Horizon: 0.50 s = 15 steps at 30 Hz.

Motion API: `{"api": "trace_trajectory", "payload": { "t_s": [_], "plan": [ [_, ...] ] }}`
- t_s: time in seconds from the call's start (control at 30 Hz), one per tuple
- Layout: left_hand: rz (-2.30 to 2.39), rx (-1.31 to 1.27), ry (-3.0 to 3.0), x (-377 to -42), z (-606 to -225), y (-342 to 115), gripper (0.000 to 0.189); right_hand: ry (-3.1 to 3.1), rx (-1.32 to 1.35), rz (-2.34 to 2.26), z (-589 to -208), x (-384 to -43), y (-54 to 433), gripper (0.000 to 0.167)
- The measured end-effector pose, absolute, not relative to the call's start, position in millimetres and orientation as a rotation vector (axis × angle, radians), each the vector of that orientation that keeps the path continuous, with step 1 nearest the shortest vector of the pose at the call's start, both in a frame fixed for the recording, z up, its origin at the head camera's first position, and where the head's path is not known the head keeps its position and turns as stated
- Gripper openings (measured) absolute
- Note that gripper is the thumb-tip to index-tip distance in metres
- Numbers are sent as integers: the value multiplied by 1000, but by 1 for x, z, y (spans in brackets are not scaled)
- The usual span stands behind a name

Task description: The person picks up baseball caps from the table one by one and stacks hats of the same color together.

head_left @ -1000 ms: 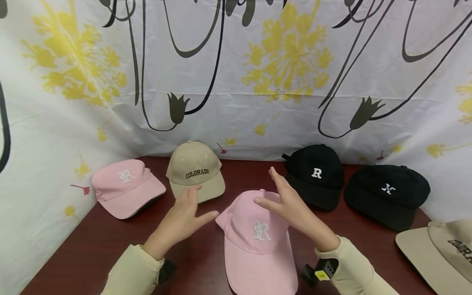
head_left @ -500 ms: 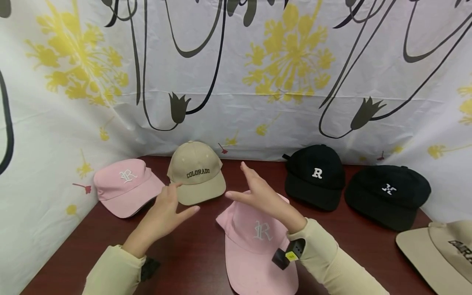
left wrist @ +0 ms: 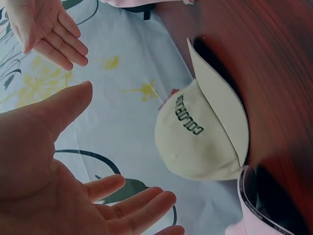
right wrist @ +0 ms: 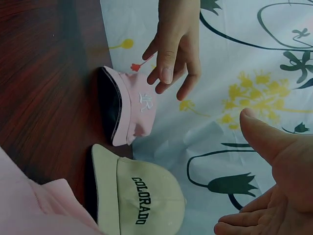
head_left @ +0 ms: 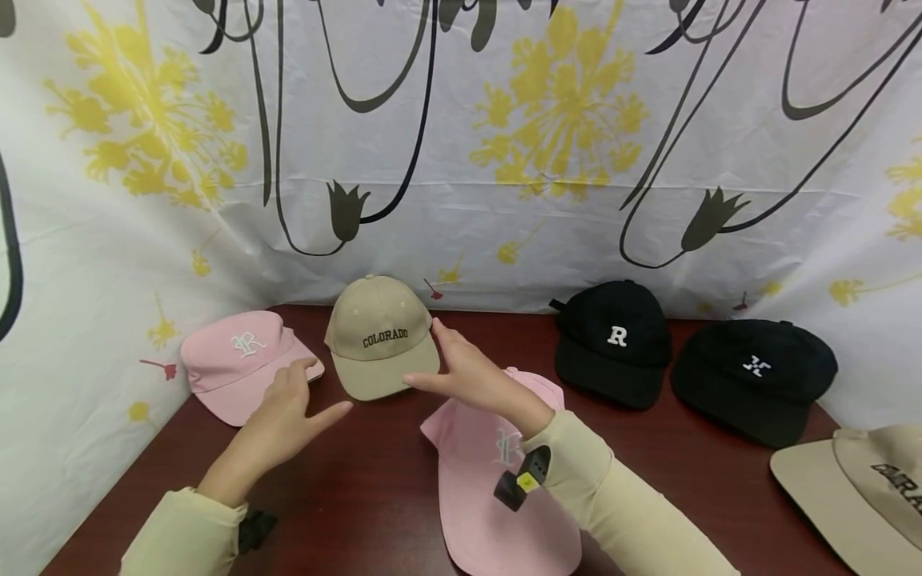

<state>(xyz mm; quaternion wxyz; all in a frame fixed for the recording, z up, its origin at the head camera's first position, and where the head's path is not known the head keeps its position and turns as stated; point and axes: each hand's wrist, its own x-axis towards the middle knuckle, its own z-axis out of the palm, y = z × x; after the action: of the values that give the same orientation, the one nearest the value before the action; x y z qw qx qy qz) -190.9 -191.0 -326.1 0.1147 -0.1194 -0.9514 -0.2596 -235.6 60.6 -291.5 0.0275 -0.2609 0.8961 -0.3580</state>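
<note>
Currently, the beige cloth cap lettered COLORADO point(head_left: 380, 344) sits at the back of the dark red-brown table point(head_left: 346, 496), brim forward. Clock positions are taken from this cap, head view. The left hand point(head_left: 277, 420) is at 8 o'clock and the right hand point(head_left: 479, 384) between 3 and 4; each grip is wide and empty, thumb apart from fingers. At 9 o'clock lies a pink cloth cap with a dark brim underside point(head_left: 234, 360), its brim partly screened by the left hand. Toward 4 to 5, a second pink cap, high-crowned point(head_left: 468, 480), is obstructed by the right wrist and its black wrist device point(head_left: 522, 480). At 3 o'clock stands a black cap marked R point(head_left: 612, 356); a white floral-print cloth point(head_left: 461, 160) hangs at 12.
</note>
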Motion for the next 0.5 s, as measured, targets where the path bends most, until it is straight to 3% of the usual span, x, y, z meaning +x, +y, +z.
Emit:
{"api": "trace_trajectory", "payload": {
  "t_s": [0.5],
  "plan": [
    [-753,-286,-2813,-191,-331,-216,80,2694,-894,-1096,-289,-237,16,95]
  ]
}}
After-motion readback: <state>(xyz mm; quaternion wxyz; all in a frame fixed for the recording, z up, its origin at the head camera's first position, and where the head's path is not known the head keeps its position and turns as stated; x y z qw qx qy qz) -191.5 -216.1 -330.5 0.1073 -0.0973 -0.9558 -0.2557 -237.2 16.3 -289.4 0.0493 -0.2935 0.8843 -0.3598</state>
